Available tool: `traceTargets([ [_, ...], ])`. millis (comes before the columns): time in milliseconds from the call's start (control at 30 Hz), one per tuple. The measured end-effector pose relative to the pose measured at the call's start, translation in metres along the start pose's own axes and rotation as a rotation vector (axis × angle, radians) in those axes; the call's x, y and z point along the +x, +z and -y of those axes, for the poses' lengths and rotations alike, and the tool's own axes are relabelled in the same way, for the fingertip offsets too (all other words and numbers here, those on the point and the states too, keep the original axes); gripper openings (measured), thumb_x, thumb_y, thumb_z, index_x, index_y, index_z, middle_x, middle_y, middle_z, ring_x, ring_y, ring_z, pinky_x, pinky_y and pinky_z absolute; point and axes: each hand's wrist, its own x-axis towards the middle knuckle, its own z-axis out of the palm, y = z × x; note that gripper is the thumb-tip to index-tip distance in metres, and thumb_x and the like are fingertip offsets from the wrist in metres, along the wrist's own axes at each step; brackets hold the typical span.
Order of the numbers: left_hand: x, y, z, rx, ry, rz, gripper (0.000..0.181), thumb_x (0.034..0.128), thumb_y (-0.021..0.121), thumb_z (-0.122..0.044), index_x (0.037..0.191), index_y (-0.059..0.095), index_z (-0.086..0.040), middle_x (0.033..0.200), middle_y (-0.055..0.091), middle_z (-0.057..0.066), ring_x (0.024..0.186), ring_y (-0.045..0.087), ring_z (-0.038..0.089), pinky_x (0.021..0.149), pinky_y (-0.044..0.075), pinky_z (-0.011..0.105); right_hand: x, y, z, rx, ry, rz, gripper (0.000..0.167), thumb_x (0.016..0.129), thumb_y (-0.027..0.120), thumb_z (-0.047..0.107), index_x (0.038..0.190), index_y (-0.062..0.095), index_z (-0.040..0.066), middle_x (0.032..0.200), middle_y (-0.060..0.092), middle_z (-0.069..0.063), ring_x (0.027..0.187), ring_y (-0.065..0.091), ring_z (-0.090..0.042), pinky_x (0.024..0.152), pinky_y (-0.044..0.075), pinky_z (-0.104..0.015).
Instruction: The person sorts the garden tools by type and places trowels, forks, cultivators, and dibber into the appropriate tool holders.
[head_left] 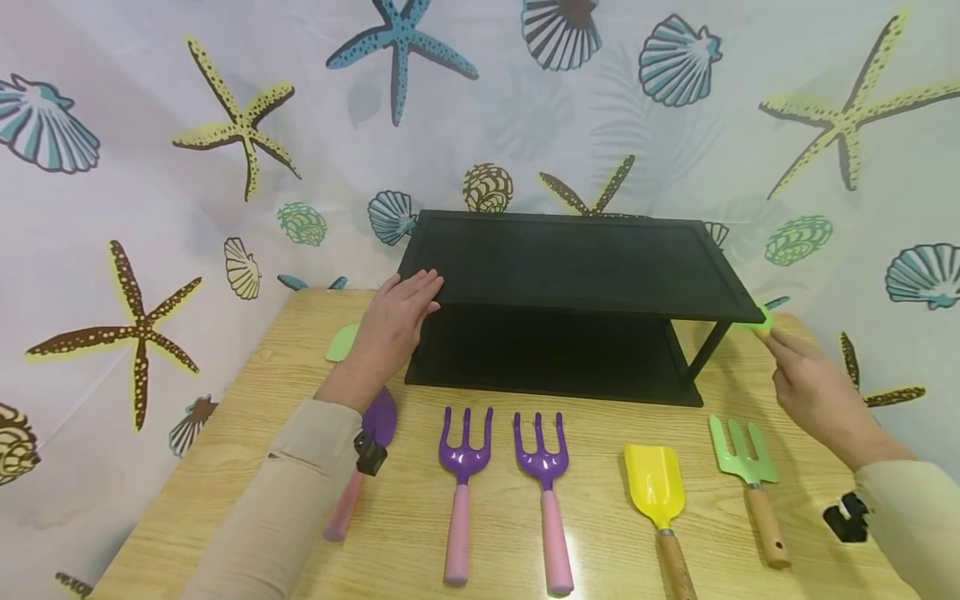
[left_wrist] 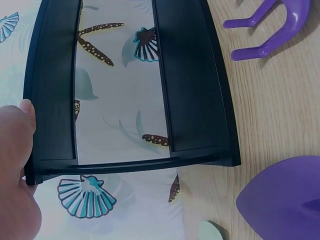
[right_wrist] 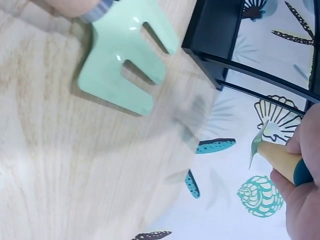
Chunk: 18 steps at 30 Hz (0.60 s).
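Observation:
A black two-tier shelf (head_left: 562,262) stands on the wooden table. My left hand (head_left: 401,312) rests on its upper left corner, fingers straight across the top board and thumb by the front edge. Beyond the shelf's right end, my right hand (head_left: 813,387) holds a small garden tool (right_wrist: 280,159) with a cream and teal handle and a light green blade, seen nearly edge-on. Its exact kind is unclear. Below that hand lies a green hand fork (head_left: 742,450) with a wooden handle. A purple trowel (head_left: 381,417) is partly hidden under my left forearm.
Two purple forks (head_left: 464,458) with pink handles lie in front of the shelf. To their right is a yellow shovel (head_left: 654,483). A light green piece (head_left: 342,342) shows left of the shelf. Patterned cloth (head_left: 480,108) hangs behind the table (head_left: 247,433).

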Motion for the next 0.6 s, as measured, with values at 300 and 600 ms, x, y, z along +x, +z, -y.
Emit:
traceTargets([
  [300,-0.002,0.001,0.0,-0.003,0.014,-0.015,0.045,0.1009,0.056,-0.015,0.145,0.05,-0.008,0.149,0.051,0.009,0.142,0.045,0.023,0.123,0.027,0.045,0.009,-0.018,0.003,0.007,-0.009,-0.032,0.045,0.085,0.052,-0.018,0.13,0.052,-0.019,0.131,0.052,-0.04,0.108,0.053,-0.061,0.082,0.048,-0.069],
  [600,-0.002,0.0,0.001,0.007,0.004,0.002,0.047,0.1016,0.055,-0.016,0.147,0.048,-0.01,0.151,0.049,0.008,0.144,0.043,0.022,0.125,0.025,0.043,0.023,-0.037,0.005,-0.011,0.001,-0.048,0.047,0.088,0.047,-0.015,0.134,0.051,-0.015,0.129,0.052,-0.043,0.111,0.051,-0.062,0.087,0.045,-0.072],
])
